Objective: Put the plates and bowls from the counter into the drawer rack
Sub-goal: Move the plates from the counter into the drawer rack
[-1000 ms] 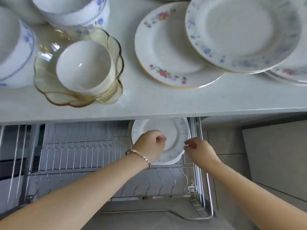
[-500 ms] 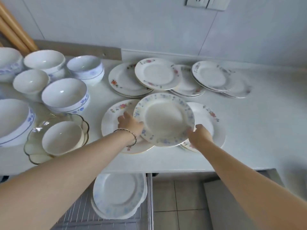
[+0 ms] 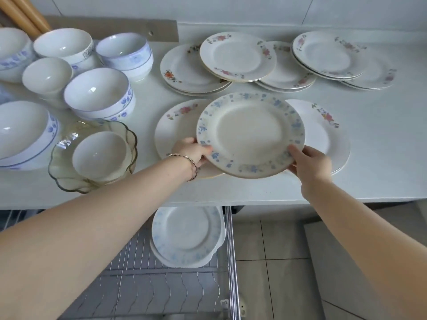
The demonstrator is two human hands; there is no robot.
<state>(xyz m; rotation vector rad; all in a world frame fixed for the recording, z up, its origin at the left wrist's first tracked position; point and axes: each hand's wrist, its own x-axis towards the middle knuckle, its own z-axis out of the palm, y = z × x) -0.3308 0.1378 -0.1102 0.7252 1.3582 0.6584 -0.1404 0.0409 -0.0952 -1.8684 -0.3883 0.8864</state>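
Left grip and right grip both pinch the blue-flowered plate at its lower rim, thumbs on top. Plate is mid-frame, slightly tilted, above pink-flowered plates lying on the surface; cannot tell if it touches them. Drawer rack is open at bottom centre, with pale blue-patterned plates propped at its right end. Bowls cluster at upper left. More plate stacks run along the top.
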